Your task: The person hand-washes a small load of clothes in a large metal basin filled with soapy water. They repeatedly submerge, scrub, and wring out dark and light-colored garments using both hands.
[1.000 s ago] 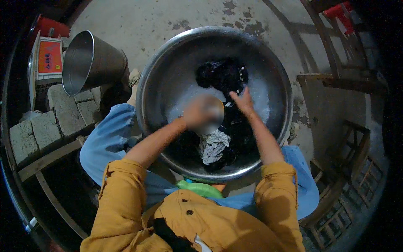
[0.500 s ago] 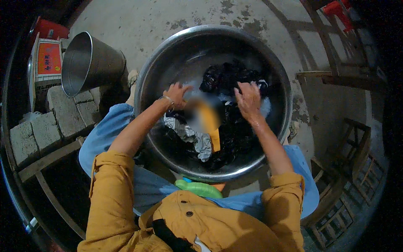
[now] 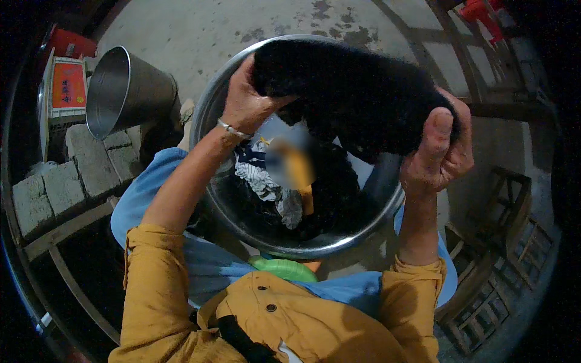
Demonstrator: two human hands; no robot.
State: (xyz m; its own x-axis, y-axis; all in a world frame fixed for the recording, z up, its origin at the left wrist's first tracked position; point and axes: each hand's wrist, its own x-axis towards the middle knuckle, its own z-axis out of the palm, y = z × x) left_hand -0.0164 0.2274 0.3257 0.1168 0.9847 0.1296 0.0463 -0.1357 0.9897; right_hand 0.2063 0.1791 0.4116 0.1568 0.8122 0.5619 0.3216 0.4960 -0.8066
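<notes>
A black, fuzzy-looking cloth (image 3: 351, 91) is stretched sideways above a wide metal basin (image 3: 302, 249). My left hand (image 3: 248, 100) grips its left end, with the fingers partly behind the fabric. At the other end my right hand (image 3: 440, 148) is closed on it, thumb on the near side. Inside the basin lie a crumpled grey-and-white striped cloth (image 3: 263, 181), a yellow piece (image 3: 307, 202) and more black cloth (image 3: 339, 190). A blurred patch hides part of the pile, and the raised cloth covers the basin's far right side.
A metal bucket (image 3: 160, 88) stands at the left beside concrete blocks (image 3: 91, 154) and an orange-and-white box (image 3: 68, 88). Under me is something green and round (image 3: 284, 270). Wooden frames (image 3: 511, 212) line the right, with a red object (image 3: 481, 15) beyond.
Both hands, formerly over the pile with fingers apart, now hold the black cloth. It has been lifted out of the basin and spread; my right hand has moved right and nearer.
</notes>
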